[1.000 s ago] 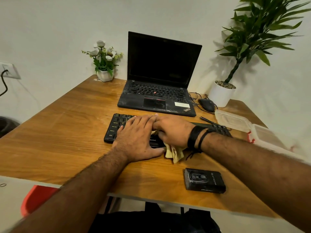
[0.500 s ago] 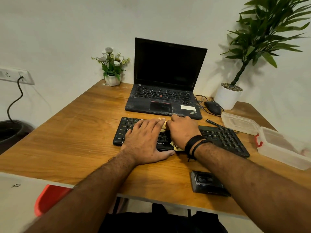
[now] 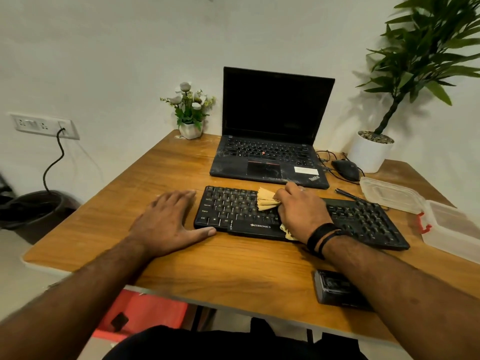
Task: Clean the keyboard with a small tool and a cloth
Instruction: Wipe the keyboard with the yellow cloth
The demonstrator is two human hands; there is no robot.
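Note:
A black keyboard (image 3: 233, 211) lies across the wooden desk (image 3: 233, 266) in front of me. My right hand (image 3: 301, 211) rests on its middle keys, closed on a folded yellow cloth (image 3: 266, 200) that sticks out to the left of my fingers and below my wrist. My left hand (image 3: 166, 222) lies flat on the desk just left of the keyboard, fingers spread, thumb touching the keyboard's near left corner. A thin black tool (image 3: 348, 194) lies on the desk behind the keyboard's right end.
An open black laptop (image 3: 270, 152) stands behind the keyboard, with a mouse (image 3: 345, 168) and cables to its right. A clear plastic box (image 3: 452, 229) and its lid (image 3: 389, 194) sit at right. A small black device (image 3: 335, 289) lies near the front edge. Two potted plants stand at the back.
My left hand slid off the keyboard's left keys onto the desk beside it. My right hand moved the cloth rightward and up across the keys. The camera view tilted and shifted.

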